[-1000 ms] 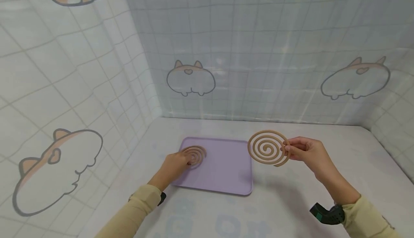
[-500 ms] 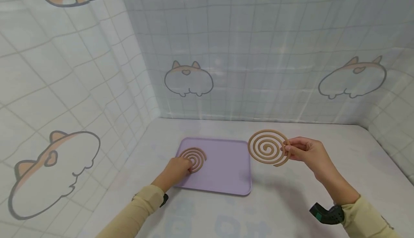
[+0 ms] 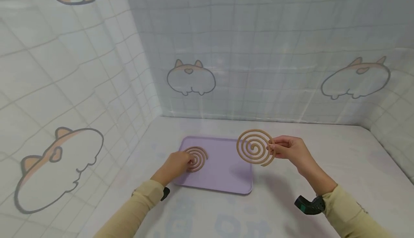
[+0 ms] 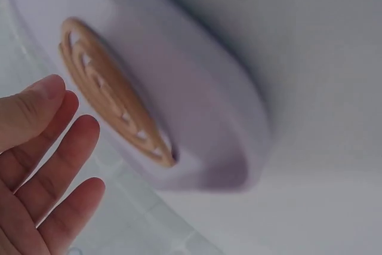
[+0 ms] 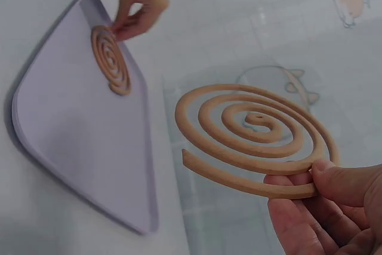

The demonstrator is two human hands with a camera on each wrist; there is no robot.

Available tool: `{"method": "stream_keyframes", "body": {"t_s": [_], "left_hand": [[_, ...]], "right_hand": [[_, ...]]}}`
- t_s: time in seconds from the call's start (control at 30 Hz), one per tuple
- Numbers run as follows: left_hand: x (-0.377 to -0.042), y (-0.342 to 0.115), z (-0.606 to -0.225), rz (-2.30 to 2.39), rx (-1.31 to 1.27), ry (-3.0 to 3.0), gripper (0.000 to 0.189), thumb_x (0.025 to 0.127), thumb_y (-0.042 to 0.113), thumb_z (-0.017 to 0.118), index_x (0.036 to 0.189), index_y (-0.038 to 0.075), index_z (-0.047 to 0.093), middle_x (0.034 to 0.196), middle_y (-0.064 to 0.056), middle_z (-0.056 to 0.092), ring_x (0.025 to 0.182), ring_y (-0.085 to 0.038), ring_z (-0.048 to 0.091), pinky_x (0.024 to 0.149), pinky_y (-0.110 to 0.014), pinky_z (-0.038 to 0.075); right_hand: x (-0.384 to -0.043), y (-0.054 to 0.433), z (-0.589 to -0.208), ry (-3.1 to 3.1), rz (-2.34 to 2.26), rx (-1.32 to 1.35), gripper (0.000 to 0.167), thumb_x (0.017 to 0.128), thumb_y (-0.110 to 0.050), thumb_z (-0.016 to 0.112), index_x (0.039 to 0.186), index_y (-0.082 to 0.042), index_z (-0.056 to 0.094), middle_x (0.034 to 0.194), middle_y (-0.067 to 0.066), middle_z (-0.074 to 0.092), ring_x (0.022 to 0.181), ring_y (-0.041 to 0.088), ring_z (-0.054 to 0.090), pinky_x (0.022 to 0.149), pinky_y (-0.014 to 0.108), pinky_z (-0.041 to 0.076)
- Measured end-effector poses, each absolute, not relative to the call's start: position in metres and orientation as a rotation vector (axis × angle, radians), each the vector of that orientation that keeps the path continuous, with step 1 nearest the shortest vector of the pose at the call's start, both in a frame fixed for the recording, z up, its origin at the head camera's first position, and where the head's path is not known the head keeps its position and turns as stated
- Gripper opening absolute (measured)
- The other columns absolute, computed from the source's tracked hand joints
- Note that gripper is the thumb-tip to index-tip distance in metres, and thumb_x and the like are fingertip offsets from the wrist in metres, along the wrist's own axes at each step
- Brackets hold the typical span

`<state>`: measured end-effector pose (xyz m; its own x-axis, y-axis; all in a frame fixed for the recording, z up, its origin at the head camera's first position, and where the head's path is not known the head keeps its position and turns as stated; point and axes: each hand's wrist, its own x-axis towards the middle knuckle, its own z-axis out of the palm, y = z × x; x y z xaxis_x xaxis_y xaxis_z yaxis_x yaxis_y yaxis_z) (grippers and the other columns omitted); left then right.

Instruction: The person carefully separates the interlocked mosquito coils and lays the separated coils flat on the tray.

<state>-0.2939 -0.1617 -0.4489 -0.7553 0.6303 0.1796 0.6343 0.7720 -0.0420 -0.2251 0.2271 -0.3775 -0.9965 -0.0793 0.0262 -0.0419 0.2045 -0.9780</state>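
A tan spiral mosquito coil lies on the left part of a lilac tray. My left hand is over its left side; in the left wrist view the fingers are relaxed, with a gap between their tips and the coil. My right hand pinches a second mosquito coil by its outer ring, raised above the table near the tray's right edge. The right wrist view shows the thumb on top of this coil and fingers beneath.
The tray rests on a white table with faint blue print. White grid-patterned curtains with dog drawings stand behind and to the left. A dark wrist device sits on the right forearm.
My right hand has moved left with its coil, which now overlaps the tray's right edge in the head view. The coil on the tray has shifted slightly towards the front.
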Motion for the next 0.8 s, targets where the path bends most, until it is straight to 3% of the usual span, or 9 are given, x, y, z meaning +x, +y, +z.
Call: {"method": "stream_keyframes", "body": {"t_s": [0.17,0.4,0.8], "left_hand": [[-0.299,-0.170,-0.436,-0.166,-0.920,-2.810,0.014,0.072,0.007,0.076,0.083,0.013,0.070,0.071,0.005,0.061,0.067,-0.014,0.058,0.059,-0.031,0.048],[-0.307,-0.180,-0.425,-0.320,-0.764,-2.804,0.009,0.078,0.009,0.072,0.086,0.014,0.070,0.074,0.006,0.064,0.067,-0.010,0.057,0.058,-0.029,0.047],[-0.302,-0.193,-0.424,-0.376,-0.692,-2.792,0.009,0.080,0.012,0.071,0.089,0.013,0.071,0.076,0.005,0.065,0.070,-0.011,0.060,0.060,-0.030,0.048]], "right_hand": [[-0.244,0.204,-0.388,2.371,-1.911,-0.119,0.031,0.087,-0.009,0.064,0.108,0.013,0.058,0.089,0.011,0.069,0.075,0.014,0.067,0.068,0.031,0.055],[-0.274,0.173,-0.417,2.308,-1.894,-0.084,0.025,0.086,-0.001,0.061,0.105,0.014,0.058,0.084,0.012,0.069,0.068,0.013,0.065,0.064,0.032,0.056],[-0.298,0.141,-0.458,2.383,-1.701,0.069,0.021,0.084,-0.003,0.063,0.100,0.010,0.059,0.081,0.014,0.068,0.064,0.014,0.064,0.059,0.030,0.055]]}}
